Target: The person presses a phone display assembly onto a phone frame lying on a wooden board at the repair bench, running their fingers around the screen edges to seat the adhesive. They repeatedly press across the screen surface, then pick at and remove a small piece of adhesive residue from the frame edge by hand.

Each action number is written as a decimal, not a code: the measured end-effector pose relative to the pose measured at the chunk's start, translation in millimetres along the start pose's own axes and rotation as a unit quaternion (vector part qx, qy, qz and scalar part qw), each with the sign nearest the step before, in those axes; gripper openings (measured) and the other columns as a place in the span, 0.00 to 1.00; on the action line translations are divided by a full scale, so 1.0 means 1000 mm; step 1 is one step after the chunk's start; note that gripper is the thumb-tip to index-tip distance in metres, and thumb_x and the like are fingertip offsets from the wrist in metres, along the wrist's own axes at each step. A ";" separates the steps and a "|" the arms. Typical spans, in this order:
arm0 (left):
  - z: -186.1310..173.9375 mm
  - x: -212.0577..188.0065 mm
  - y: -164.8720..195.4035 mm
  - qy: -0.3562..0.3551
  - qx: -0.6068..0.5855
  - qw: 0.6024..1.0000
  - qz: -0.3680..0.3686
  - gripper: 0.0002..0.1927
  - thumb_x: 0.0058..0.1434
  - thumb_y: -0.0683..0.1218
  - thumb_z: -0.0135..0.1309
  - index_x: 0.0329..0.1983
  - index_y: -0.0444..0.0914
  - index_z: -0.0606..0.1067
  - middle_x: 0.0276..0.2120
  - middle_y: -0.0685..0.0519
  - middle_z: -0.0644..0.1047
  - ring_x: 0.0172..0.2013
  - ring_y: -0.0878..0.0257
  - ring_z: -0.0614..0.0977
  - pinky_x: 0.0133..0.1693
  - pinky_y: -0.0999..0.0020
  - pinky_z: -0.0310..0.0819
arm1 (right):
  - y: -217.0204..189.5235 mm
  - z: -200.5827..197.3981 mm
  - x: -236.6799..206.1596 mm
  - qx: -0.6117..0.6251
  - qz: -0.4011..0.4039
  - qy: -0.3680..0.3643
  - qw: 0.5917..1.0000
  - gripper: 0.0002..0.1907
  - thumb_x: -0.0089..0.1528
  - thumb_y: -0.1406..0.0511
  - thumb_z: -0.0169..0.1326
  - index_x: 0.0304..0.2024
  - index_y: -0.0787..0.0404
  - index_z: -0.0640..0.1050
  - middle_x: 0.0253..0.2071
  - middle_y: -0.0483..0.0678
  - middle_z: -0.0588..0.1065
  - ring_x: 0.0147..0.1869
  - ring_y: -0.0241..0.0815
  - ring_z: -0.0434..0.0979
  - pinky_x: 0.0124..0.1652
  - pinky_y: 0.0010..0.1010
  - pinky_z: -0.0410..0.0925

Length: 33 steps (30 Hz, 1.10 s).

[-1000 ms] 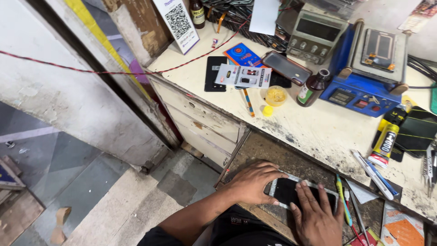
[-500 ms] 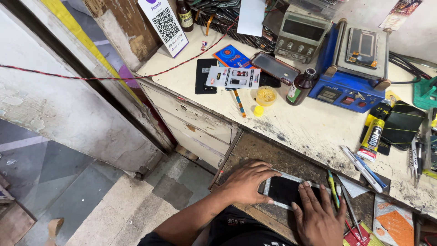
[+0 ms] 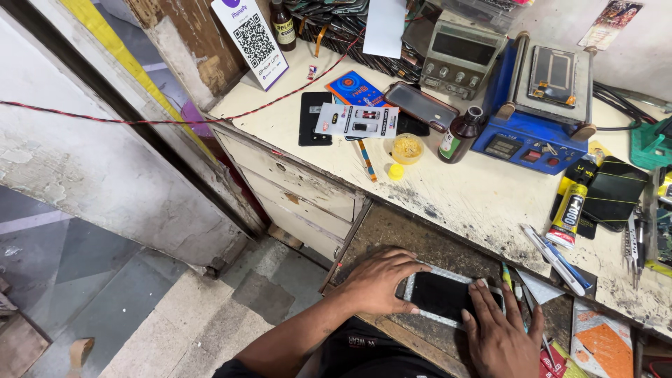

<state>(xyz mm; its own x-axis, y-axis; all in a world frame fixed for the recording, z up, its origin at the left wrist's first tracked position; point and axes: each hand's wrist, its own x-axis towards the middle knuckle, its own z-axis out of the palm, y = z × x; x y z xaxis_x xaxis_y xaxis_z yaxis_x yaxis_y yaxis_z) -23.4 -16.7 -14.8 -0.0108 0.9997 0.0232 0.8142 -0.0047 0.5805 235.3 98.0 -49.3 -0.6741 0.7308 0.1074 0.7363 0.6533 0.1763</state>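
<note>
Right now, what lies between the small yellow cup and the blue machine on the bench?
In the head view, a brown glass bottle with a dark cap stands between the small yellow cup and the blue machine, close against the machine's left side.
</note>
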 end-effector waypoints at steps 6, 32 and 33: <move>0.000 -0.001 0.001 0.010 -0.013 1.000 0.010 0.46 0.47 0.62 0.69 0.69 0.46 0.69 0.66 0.48 0.70 0.70 0.52 0.66 0.70 0.55 0.55 | 0.002 -0.006 -0.018 -0.073 0.021 -0.073 0.994 0.31 0.64 0.43 0.37 0.71 0.30 0.61 0.74 0.23 0.58 0.81 0.34 0.51 0.75 0.62 0.39; 0.003 -0.002 0.000 0.021 -0.021 0.999 0.018 0.46 0.47 0.63 0.69 0.69 0.46 0.69 0.66 0.46 0.71 0.70 0.51 0.66 0.69 0.53 0.56 | 0.001 -0.010 -0.020 0.060 0.009 0.077 0.995 0.26 0.64 0.49 0.43 0.64 0.39 0.71 0.68 0.30 0.68 0.78 0.38 0.59 0.75 0.63 0.44; 0.003 -0.002 0.000 0.022 -0.018 0.999 0.019 0.46 0.47 0.62 0.70 0.69 0.46 0.70 0.66 0.46 0.71 0.70 0.51 0.66 0.69 0.53 0.56 | 0.000 -0.010 -0.016 0.042 0.018 0.057 0.997 0.26 0.64 0.49 0.44 0.65 0.38 0.71 0.68 0.29 0.68 0.79 0.37 0.59 0.76 0.62 0.44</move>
<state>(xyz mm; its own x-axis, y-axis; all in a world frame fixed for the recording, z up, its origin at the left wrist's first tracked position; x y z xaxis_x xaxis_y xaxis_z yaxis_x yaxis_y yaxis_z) -21.6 -18.6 -17.4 -0.0065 0.9967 0.0807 0.7931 -0.0440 0.6075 245.8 83.9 -40.8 -0.6455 0.7303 0.2235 0.7596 0.6445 0.0878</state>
